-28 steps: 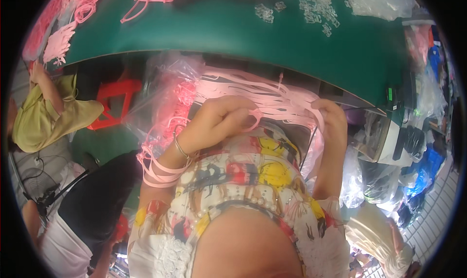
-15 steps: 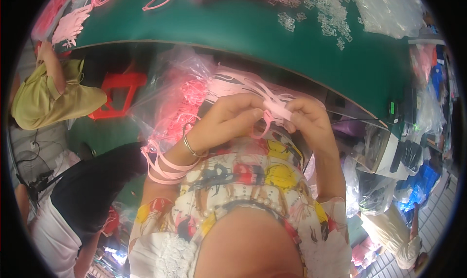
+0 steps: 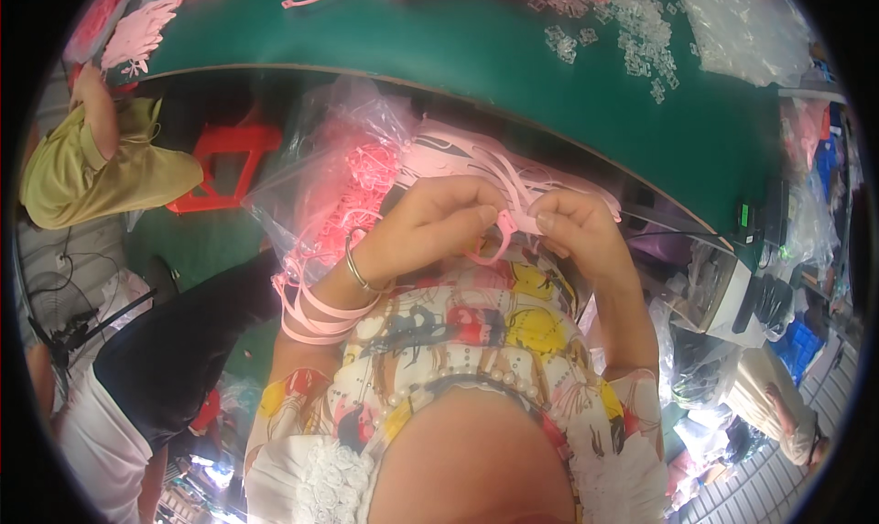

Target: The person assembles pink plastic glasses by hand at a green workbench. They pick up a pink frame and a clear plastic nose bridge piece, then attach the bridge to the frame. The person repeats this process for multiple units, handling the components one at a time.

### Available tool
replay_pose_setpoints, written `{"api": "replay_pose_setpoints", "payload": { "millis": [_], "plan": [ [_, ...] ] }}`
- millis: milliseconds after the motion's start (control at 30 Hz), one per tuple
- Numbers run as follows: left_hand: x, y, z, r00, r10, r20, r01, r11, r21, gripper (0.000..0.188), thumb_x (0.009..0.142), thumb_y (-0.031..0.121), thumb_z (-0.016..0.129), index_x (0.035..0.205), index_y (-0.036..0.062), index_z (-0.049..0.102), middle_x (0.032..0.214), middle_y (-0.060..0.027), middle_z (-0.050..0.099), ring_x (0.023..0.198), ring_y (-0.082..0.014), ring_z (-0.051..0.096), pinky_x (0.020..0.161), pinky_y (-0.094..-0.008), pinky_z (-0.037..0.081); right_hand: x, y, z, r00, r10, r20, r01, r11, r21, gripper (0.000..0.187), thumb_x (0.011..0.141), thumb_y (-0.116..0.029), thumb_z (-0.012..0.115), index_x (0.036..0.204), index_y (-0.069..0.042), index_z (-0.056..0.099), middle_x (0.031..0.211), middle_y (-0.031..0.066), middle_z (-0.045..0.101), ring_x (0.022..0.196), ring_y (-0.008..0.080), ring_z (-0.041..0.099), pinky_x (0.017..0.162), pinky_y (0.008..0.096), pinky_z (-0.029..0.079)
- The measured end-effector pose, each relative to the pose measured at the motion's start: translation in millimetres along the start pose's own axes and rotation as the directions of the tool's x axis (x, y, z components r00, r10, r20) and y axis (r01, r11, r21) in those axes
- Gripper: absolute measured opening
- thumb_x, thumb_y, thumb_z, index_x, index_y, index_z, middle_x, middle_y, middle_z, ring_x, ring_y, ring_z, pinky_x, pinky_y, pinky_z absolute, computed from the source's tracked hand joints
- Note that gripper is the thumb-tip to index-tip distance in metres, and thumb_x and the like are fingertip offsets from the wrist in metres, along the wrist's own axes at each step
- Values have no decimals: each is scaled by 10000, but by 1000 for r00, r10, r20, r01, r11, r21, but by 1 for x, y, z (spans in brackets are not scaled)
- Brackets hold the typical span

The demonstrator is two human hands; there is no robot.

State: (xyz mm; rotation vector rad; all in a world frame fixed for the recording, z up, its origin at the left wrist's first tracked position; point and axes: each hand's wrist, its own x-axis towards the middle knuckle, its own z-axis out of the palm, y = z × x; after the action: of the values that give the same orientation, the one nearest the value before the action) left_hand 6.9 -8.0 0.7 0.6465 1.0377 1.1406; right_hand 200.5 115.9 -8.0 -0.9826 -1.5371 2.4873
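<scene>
A thin pink strap sits pinched between my 2 hands, close to my chest and below the green table edge. My left hand closes its fingertips on it; my right hand grips its other side. More pink straps loop over my left wrist, above a clear bag of pink pieces.

Bright even light, fisheye-warped edges
</scene>
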Motion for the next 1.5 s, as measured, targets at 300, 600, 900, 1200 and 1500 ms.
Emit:
{"api": "replay_pose_setpoints", "payload": {
  "millis": [300, 600, 900, 1200, 1500],
  "plan": [
    [4, -8, -3, 998, -53, 24, 53, 999, 4, 137, 920, 75, 505, 972, -24, 583, 867, -39, 601, 761, -88, 569, 645, -219, 471, 6, -2, 9, 998, -53, 32, 54, 997, -51, 170, 856, -183, 615, 869, -13, 610, 749, 8, 578, 629, 63, 523, 521, 224, 418],
    [11, -4, 5, 989, 45, -140, 13, 921, 389, 210, 896, 164, 541, 966, -27, 597, 799, -12, 588, 706, -68, 574, 571, -224, 474, 18, -4, 29, 431, -837, 338, 469, -113, -876, 129, 710, -61, 643, 799, -17, 562, 966, 117, 581, 821, 287, 563, 729, 409, 441],
    [2, 12, -14, 995, -65, -72, 69, 996, 59, 159, 885, 83, 546, 975, -34, 605, 853, -42, 622, 786, -89, 578, 674, -233, 482, 49, 7, 4, 899, -437, 4, 435, 895, -93, 98, 880, -101, 523, 839, -20, 560, 993, 55, 604, 981, 151, 526, 868, 303, 414],
    [-8, 8, -36, 989, -99, -112, 112, 987, 116, 146, 856, 126, 605, 884, -11, 647, 756, -22, 623, 673, -75, 570, 587, -215, 446, 56, 8, -7, 906, -287, 311, 299, 954, 10, 81, 869, -75, 557, 915, -16, 586, 906, 11, 576, 859, 73, 506, 789, 239, 408],
    [-7, 15, -27, 992, -64, -113, 93, 956, 279, 97, 804, 86, 647, 814, -11, 652, 726, -40, 615, 667, -95, 572, 600, -235, 444, 46, -21, -21, 878, -277, 389, 403, 868, -292, 144, 808, -26, 607, 946, -5, 572, 921, 25, 574, 887, 100, 521, 809, 258, 419]
  ]
}}
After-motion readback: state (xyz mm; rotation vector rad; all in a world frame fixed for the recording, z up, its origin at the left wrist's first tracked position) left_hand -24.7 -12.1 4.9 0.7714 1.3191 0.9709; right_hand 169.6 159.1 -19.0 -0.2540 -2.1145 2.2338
